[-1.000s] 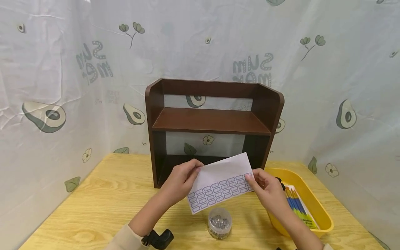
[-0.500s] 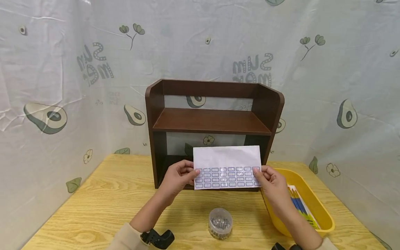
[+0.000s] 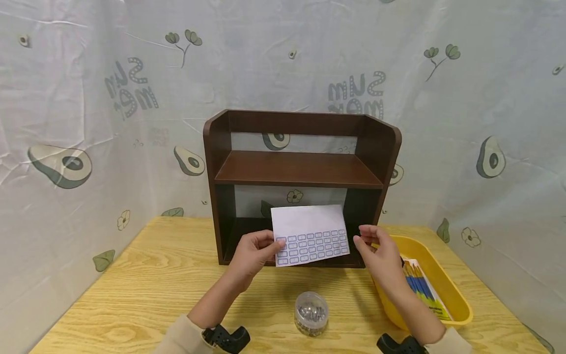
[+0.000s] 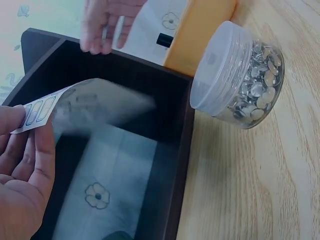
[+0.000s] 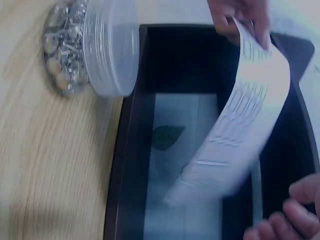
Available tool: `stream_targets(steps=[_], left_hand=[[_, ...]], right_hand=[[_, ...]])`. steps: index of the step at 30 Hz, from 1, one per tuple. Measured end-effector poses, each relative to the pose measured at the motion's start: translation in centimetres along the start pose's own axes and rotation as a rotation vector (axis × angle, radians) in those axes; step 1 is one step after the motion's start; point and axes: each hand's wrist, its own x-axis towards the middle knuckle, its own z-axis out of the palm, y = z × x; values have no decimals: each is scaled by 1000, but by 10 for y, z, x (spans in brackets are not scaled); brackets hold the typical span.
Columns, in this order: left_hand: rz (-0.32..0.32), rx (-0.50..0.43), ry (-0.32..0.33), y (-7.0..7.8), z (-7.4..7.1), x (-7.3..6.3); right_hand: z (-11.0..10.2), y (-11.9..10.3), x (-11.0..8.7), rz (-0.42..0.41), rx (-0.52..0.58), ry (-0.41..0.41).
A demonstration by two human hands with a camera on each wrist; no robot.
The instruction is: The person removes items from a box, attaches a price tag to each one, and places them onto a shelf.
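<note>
The left hand (image 3: 247, 258) pinches a white rectangular blue-printed paper sheet (image 3: 309, 221); the right hand (image 3: 382, 255), fingers relaxed, hovers just apart.

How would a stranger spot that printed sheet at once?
Find the dark brown shelf unit on the wooden table. In front of its lower opening, the left hand pinches a white sheet. Unlike the tub and yellow tray nearby, it is thin, with rows of blue-outlined boxes below a blank band.

One left hand (image 3: 249, 256), one right hand (image 3: 383, 256). One label sheet (image 3: 311, 233), four printed rows. One two-tier brown shelf (image 3: 298, 168). One lidded jar (image 3: 311, 314); thumbtacks (image 4: 257, 89) too many to count. One yellow basket (image 3: 444, 282); paintbrushes (image 3: 417, 281) several, overlapping. Two black wrist devices (image 3: 227, 339).
</note>
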Motion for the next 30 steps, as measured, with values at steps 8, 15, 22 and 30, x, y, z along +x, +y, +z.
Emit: stream_targets(steps=[8, 15, 22, 30], left_hand=[[47, 14, -24, 0, 7, 0], [86, 49, -75, -1, 20, -2], [140, 95, -108, -1, 28, -5], [200, 159, -112, 3, 33, -7]], right_hand=[[22, -18, -12, -340, -51, -95], [45, -32, -18, -457, -7, -143], [52, -36, -22, -471, -8, -114], [52, -35, -23, -529, -48, -77]])
